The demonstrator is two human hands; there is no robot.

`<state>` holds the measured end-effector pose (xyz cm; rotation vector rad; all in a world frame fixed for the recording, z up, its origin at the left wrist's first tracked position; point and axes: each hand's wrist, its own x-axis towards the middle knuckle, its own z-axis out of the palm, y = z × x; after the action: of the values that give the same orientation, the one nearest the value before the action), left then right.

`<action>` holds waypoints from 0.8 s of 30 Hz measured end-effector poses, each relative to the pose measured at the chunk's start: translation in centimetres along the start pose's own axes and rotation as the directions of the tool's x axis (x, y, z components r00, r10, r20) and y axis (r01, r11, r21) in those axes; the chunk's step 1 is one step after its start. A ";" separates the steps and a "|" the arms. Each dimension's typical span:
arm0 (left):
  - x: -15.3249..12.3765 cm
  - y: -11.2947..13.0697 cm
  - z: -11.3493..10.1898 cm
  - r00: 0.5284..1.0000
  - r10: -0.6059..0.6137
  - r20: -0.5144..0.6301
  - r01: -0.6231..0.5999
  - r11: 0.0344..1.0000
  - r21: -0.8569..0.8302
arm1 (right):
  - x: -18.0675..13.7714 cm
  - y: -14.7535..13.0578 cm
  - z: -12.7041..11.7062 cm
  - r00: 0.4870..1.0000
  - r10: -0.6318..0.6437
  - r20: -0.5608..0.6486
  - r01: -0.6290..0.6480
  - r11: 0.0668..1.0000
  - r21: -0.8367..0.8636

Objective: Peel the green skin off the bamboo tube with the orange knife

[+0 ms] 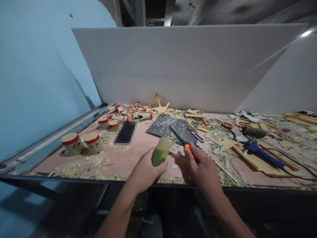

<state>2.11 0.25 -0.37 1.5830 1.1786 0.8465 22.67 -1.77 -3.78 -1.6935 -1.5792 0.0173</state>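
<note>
Blue wall point(44, 66): at far left, meeting a white panel point(173, 66) behind the tabletop point(138, 142).
Red-banded cylinders point(71, 145): two upright at the tabletop's left, pale-sided with flat tan tops; their insides are hidden from my camera.
Small tubes point(146, 116): behind those, I see several lying among shavings, some with openings cut in their sides and red bands at the ends.
Left hand point(145, 172): clamped around the bamboo piece, above the tabletop's front.
Bamboo piece point(161, 152): short, tilted, pale tan at its upper end, with a ragged border to green skin below.
Knife point(189, 152): orange-handled, its dark blade slanting up-left, apart from the bamboo.
Right hand point(204, 165): I have it closed on that handle.
Glue gun point(264, 153): blue, lying at right over tan wooden pieces.
</note>
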 end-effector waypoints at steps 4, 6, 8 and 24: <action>0.2 0.1 0.0 0.998 -0.038 -0.055 0.039 0.999 0.013 | -0.3 0.0 -0.5 0.996 -0.091 -0.002 0.090 0.981 0.173; 0.3 0.1 0.1 0.996 -0.035 -0.081 0.038 0.999 0.033 | -0.5 -0.1 -0.6 0.983 -0.169 0.074 0.153 0.970 0.187; 0.4 0.0 0.2 0.994 -0.056 -0.092 0.061 0.997 0.052 | -0.7 -0.2 -0.8 0.955 -0.231 0.187 0.205 0.968 0.145; 0.0 0.2 0.6 0.986 -0.029 -0.167 0.066 0.974 0.218 | 0.2 -0.4 -0.3 0.995 -0.046 0.092 0.043 0.999 0.032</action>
<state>2.68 0.02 -0.31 1.6815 1.4657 0.8484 22.50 -1.83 -3.28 -1.6546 -1.6769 0.0975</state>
